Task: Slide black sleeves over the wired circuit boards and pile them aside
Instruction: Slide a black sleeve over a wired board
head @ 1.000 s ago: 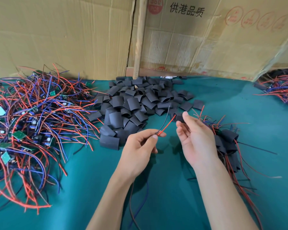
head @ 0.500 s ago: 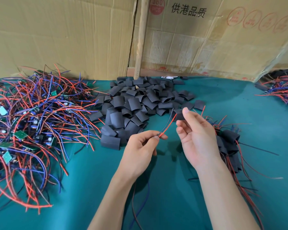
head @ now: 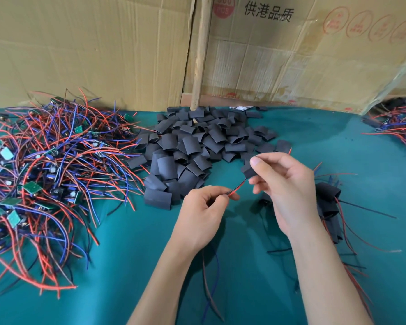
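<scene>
A short black flattened tube sleeve (head: 248,170) sits threaded on a thin red and black wire pair (head: 237,188), the red tip (head: 290,150) poking out beyond it. Behind, a loose heap of the same black sleeves (head: 197,146) spreads over the green cloth. To the left lies a tangled mound of small green circuit boards with red, blue and black leads (head: 45,174). On the right, a smaller pile of boards already covered in black sleeves (head: 328,205) trails red wires.
</scene>
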Demonstrator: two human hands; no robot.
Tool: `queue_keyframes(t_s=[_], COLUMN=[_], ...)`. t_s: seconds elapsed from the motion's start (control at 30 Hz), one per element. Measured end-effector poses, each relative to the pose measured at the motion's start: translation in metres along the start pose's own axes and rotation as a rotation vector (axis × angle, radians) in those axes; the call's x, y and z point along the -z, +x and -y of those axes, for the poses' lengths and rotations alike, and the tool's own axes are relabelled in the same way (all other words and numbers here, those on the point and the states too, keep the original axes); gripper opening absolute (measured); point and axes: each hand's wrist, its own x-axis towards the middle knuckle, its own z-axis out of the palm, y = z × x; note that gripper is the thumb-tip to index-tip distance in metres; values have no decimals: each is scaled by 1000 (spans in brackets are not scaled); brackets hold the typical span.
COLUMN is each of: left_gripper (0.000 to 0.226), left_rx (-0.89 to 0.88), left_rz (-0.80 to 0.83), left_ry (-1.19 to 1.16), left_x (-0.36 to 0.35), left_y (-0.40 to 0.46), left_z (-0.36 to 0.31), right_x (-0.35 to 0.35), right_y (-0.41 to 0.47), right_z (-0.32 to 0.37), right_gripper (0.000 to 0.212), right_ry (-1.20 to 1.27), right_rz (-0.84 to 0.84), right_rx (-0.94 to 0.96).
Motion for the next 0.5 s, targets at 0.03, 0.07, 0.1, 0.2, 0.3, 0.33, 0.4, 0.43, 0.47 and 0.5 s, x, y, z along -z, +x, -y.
queue_keyframes(t_s=[0.03, 0.07, 0.1, 0.2, 0.3, 0.33, 0.4, 0.43, 0.47, 0.5], left_gripper=[34, 33, 32, 21, 28, 37, 41, 41, 41, 42], left_rx=[-4, -9, -17, -45, -23, -16, -25, -30, -30, -32], left_rz=[-1, -2, -4, -14, -55, -67, -58, -49, -46, -47], left_ry=[-1, -1, -3, -18, -59, -67, -72, -75, -78, -76], left_x=[0, 0, 0, 1, 2, 3, 4, 5, 5, 5], left_y=[0, 0, 0, 0, 3, 3, 3, 3, 2, 2], left_z=[0, 1, 0, 1, 4, 5, 6, 5, 5, 5], right_x=[0, -1, -3, -14, -23, -25, -26, -27, -27, -28], right_y=[0, 0, -1, -4, -8, -10, -11, -12, -13, -13], right_z=[-1, -2, -4, -12, -19, -20, -22, -22, -22, -22], right_gripper=[3, 4, 7, 16, 13, 12, 11, 12, 13, 13], right_ry=[-6, -16, -36, -94, -93, -120, -160, -171, -183, -196], right_rz=[14, 31, 53, 120, 138, 149, 189, 213, 231, 238], right_rx=[-1, -3, -9, -57, -94, -95, -94, -95, -95, -90])
